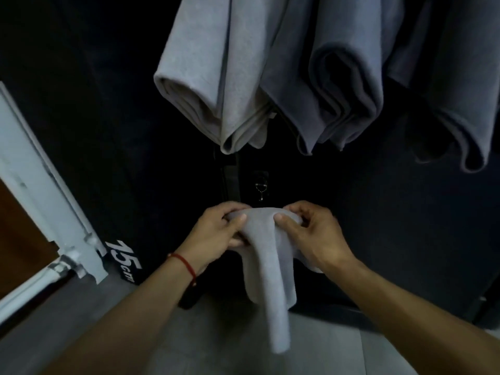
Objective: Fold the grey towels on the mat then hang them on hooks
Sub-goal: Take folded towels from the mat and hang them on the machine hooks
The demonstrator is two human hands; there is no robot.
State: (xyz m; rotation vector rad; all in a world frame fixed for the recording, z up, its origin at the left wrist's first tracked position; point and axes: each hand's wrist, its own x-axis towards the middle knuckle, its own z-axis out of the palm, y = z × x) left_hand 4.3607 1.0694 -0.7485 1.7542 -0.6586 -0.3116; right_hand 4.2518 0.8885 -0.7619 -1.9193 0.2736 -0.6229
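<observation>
left hand: you pinch the left end of the grey towel's top fold, thumb on the near face, fingers curled over the far side.
right hand: same on the right end, thumb pressed to the near face, fingers wrapped behind; towel gripped firmly.
grey towel: bunched between your two hands in front of the dark wall, its loose end hanging down toward you over the floor.
hook: small metal one on the dark wall, just above the held towel's top edge; towel sits below it, not on it.
hung towels: three folded grey ones hang above, far side. Light towel at left, darker towel in the middle, third towel at right, partly in shadow.
wrist: red string bracelet on your left arm.
left side: white door frame with a brown panel beside it.
marking: "75 cm" label on the dark wall near the floor, left of your left hand.
floor: grey tile beneath your arms.
</observation>
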